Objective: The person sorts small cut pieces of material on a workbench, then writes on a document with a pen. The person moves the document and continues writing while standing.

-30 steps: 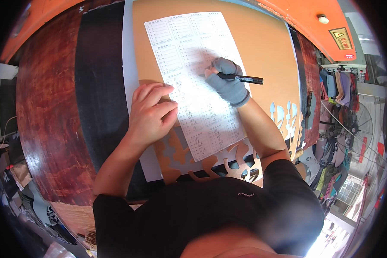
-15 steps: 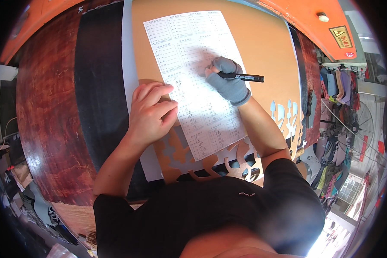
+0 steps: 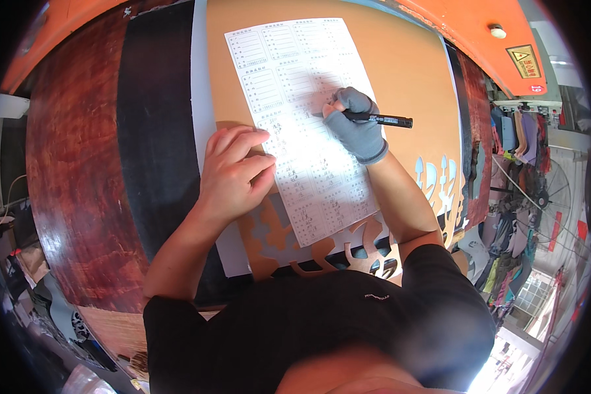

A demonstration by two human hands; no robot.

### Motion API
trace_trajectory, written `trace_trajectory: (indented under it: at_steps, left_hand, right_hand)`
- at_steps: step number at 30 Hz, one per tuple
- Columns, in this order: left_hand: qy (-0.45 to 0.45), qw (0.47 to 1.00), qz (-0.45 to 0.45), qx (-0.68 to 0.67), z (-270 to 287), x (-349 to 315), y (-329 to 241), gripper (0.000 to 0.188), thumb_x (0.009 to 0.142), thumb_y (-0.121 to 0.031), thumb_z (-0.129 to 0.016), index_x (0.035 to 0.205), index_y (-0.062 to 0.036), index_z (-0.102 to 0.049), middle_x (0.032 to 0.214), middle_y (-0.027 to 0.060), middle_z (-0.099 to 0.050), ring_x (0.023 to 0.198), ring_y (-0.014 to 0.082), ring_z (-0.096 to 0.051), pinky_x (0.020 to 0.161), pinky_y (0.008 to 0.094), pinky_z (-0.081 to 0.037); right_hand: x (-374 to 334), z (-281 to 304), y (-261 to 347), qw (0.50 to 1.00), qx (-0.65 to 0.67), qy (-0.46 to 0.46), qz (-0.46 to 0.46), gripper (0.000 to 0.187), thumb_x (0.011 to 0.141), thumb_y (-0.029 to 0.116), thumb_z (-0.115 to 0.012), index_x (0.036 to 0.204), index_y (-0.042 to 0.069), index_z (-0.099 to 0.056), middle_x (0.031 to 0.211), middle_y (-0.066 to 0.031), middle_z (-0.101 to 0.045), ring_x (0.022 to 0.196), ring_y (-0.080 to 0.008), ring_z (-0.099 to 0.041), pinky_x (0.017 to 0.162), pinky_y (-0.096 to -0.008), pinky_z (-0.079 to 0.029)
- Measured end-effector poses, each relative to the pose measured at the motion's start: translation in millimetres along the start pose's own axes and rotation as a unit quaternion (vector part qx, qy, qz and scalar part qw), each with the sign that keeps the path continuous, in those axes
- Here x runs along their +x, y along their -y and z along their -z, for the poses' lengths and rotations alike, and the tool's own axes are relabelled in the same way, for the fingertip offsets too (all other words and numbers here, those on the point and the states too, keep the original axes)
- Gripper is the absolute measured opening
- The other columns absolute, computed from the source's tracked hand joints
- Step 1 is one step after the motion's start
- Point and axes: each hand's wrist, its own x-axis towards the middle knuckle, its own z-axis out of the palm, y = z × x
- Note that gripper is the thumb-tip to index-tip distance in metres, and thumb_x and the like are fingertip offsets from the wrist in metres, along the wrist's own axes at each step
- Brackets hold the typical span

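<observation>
A white printed form sheet, divided into rows of small boxes, lies on a tan sheet of material. Its lower boxes carry handwriting, and the upper ones look blank. My right hand, in a grey glove with bare fingertips, grips a black marker pen with its tip toward the middle of the paper. Whether the tip touches is lost in glare. My bare left hand rests at the paper's left edge, fingers bent and slightly apart, holding nothing.
The tan sheet has shaped cut-outs along its near and right parts. To the left run a black strip and a reddish-brown board. An orange machine frame spans the far side. Hanging coloured pieces and a fan are at right.
The paper and both hands appear slightly farther right in the picture, as does the surrounding scene. My right hand with the marker has shifted a little right along the row.
</observation>
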Motion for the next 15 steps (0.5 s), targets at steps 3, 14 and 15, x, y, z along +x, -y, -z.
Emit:
trace_trajectory:
  at_steps: [3,14,15]
  left_hand:
    - [0.001,1.000,0.002,0.000,0.0,-0.1,0.1,0.009,0.063,-0.005,-0.069,0.073,-0.0058,-0.068,0.100,0.0065,-0.061,0.097,0.0262,-0.053,0.086,0.0373,-0.039]
    - [0.006,1.000,0.003,0.001,0.4,0.4,-0.6,0.009,0.064,-0.005,-0.069,0.073,-0.0058,-0.068,0.100,0.0065,-0.061,0.097,0.0263,-0.053,0.086,0.0374,-0.039]
    - [0.005,1.000,0.002,0.002,0.4,0.5,-0.6,0.009,0.064,-0.005,-0.069,0.073,-0.0058,-0.068,0.100,0.0066,-0.061,0.097,0.0263,-0.053,0.086,0.0374,-0.039]
  right_hand:
    - [0.7,0.0,-0.5,0.999,-0.017,0.025,0.019,0.020,0.072,-0.008,-0.058,0.071,0.005,-0.042,0.075,-0.0031,-0.054,0.070,-0.0101,-0.051,0.062,-0.0253,-0.045]
    - [0.4,0.9,-3.0,0.998,-0.013,0.031,0.048,0.021,0.072,-0.009,-0.060,0.074,0.005,-0.044,0.078,-0.0045,-0.056,0.075,-0.0118,-0.054,0.066,-0.0272,-0.046]
    - [0.3,0.5,-2.9,0.998,-0.004,0.025,0.053,0.021,0.072,-0.009,-0.060,0.074,0.005,-0.044,0.078,-0.0044,-0.056,0.074,-0.0115,-0.053,0.065,-0.0270,-0.046]
